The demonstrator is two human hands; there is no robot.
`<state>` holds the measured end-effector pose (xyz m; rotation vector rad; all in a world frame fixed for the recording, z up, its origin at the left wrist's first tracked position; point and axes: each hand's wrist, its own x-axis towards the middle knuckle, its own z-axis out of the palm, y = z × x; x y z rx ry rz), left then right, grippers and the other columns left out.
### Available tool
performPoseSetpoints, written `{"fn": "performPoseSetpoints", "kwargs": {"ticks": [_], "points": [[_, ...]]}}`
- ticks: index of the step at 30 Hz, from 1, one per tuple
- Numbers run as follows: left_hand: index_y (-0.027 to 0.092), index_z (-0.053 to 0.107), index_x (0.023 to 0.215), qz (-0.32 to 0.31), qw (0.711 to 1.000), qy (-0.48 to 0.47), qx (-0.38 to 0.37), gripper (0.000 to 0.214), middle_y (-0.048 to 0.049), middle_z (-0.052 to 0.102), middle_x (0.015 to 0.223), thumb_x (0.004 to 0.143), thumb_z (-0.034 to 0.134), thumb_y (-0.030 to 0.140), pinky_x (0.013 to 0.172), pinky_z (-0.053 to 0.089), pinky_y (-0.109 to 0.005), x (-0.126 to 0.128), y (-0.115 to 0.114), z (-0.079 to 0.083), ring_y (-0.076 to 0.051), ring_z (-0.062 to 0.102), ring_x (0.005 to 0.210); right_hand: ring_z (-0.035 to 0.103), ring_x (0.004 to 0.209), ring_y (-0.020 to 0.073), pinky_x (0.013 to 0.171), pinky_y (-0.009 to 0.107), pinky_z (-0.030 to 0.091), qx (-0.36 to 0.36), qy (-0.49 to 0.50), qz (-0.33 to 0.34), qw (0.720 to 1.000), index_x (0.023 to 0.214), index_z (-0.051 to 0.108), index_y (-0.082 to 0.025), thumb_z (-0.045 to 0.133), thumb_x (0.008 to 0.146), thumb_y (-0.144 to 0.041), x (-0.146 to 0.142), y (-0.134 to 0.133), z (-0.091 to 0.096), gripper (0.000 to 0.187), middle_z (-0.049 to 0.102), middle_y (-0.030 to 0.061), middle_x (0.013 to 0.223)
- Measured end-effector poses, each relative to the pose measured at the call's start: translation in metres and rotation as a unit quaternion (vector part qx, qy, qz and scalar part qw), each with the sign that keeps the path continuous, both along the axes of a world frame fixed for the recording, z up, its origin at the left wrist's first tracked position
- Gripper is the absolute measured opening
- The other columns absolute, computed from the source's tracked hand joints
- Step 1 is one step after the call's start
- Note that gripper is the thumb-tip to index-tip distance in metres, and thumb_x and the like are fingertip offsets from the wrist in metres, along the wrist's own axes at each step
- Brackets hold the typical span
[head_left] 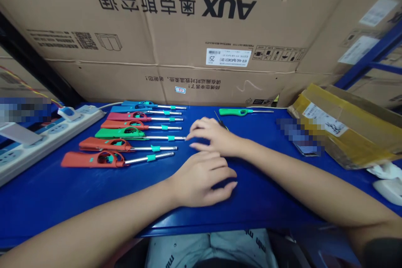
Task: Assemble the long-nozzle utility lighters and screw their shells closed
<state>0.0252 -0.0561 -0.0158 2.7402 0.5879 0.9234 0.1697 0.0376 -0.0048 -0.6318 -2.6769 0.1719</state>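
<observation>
My left hand (204, 180) rests palm down on the blue tabletop, fingers loosely bent and apart, nothing in them. Just beyond it my right hand (216, 136) lies across the table with its fingers spread, also holding nothing. To the left, several long-necked gas lighters are lined up: an orange-red one (80, 159) in front, a green one (119, 133) mid-row and a blue one (138, 105) at the back. Each has teal tape round its metal neck. A thin tool with a black and yellow part (223, 125) is partly hidden behind my right hand. A separate green lighter (233, 112) lies farther back.
A large cardboard sheet (176, 42) with upside-down print walls off the back. White power strips (53, 134) run along the left. At right are a taped cardboard box (348, 121), a blurred-out flat item (300, 137) and a white object (389, 190).
</observation>
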Motion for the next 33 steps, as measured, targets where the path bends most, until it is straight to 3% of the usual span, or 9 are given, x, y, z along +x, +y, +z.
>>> {"fn": "performPoseSetpoints", "kwargs": {"ticks": [3,6,11,15,20,25,29,31,33], "points": [[0.015,0.073,0.099,-0.053,0.997,0.000,0.062,0.022,-0.0049,0.070,0.071,0.097,0.055,0.027,0.060,0.046,-0.032,-0.003,-0.005,0.004,-0.018,0.060,0.064,0.054,0.111,0.0244,0.093,0.041,0.041,0.010,-0.036,0.034,0.999,0.118,0.069,-0.027,0.061,0.096,-0.047,-0.037,-0.014,-0.007,0.031,0.064,0.0059,0.124],[0.017,0.074,0.098,-0.065,0.996,-0.004,0.063,0.023,-0.0050,0.072,0.072,0.097,0.053,0.026,0.060,0.048,-0.031,-0.008,-0.003,0.005,-0.017,0.062,0.064,0.053,0.114,0.0254,0.092,0.040,0.040,0.005,-0.042,0.029,0.999,0.114,0.069,-0.024,0.062,0.095,-0.049,-0.059,-0.016,-0.011,0.032,0.064,0.0068,0.123],[0.017,0.073,0.095,-0.061,0.997,-0.013,0.046,0.023,-0.0056,0.073,0.072,0.097,0.053,0.026,0.060,0.050,-0.030,-0.010,-0.001,0.003,-0.017,0.063,0.065,0.054,0.111,0.0219,0.089,0.037,0.040,-0.021,-0.045,0.006,0.999,0.091,0.068,-0.026,0.059,0.098,-0.040,-0.059,-0.015,-0.013,0.017,0.067,0.0023,0.114],[0.017,0.073,0.094,-0.056,0.996,-0.019,0.061,0.019,-0.0037,0.072,0.070,0.095,0.055,0.024,0.057,0.047,-0.032,-0.009,-0.002,0.004,-0.017,0.060,0.061,0.055,0.104,0.0224,0.086,0.038,0.039,-0.044,-0.059,-0.011,0.997,0.091,0.067,-0.024,0.058,0.099,-0.034,-0.022,-0.020,-0.009,0.015,0.068,0.0041,0.107],[0.018,0.072,0.095,-0.032,0.997,-0.025,0.070,0.015,-0.0033,0.073,0.075,0.094,0.057,0.021,0.062,0.049,-0.032,-0.010,-0.001,0.004,-0.017,0.061,0.066,0.056,0.098,0.0225,0.090,0.039,0.040,-0.089,-0.073,-0.049,0.992,0.089,0.069,-0.020,0.061,0.096,-0.027,0.059,-0.033,0.005,0.013,0.067,0.0055,0.096],[0.016,0.072,0.097,-0.011,0.995,-0.019,0.101,0.014,-0.0034,0.070,0.073,0.093,0.059,0.020,0.059,0.046,-0.030,-0.007,0.005,0.005,-0.016,0.057,0.065,0.056,0.097,0.0233,0.090,0.039,0.043,-0.210,-0.113,-0.114,0.964,0.091,0.069,-0.019,0.061,0.095,-0.034,0.134,-0.043,0.018,0.019,0.067,0.0069,0.095],[0.018,0.071,0.093,0.032,0.981,0.118,0.149,0.016,-0.0044,0.070,0.079,0.094,0.057,0.025,0.064,0.048,-0.033,-0.019,0.014,0.030,-0.020,0.060,0.073,0.059,0.097,0.0242,0.089,0.040,0.045,-0.247,-0.106,-0.163,0.949,0.091,0.070,-0.020,0.058,0.095,-0.040,0.168,-0.051,0.020,0.024,0.067,0.0077,0.097],[0.022,0.071,0.100,0.091,0.965,0.232,0.078,0.018,-0.0057,0.072,0.092,0.091,0.063,0.035,0.078,0.052,-0.040,-0.041,0.014,0.046,-0.025,0.065,0.087,0.059,0.099,0.0244,0.090,0.040,0.046,-0.258,-0.105,-0.175,0.944,0.094,0.069,-0.020,0.058,0.095,-0.042,0.175,-0.055,0.021,0.025,0.067,0.0080,0.100],[0.027,0.067,0.118,0.170,0.946,0.275,0.004,0.045,-0.0072,0.070,0.118,0.079,0.074,0.050,0.086,0.054,-0.044,-0.073,0.011,0.055,-0.030,0.068,0.099,0.059,0.102,0.0248,0.092,0.041,0.046,-0.255,-0.102,-0.179,0.945,0.101,0.068,-0.021,0.060,0.094,-0.046,0.174,-0.059,0.022,0.027,0.067,0.0081,0.106]]}}
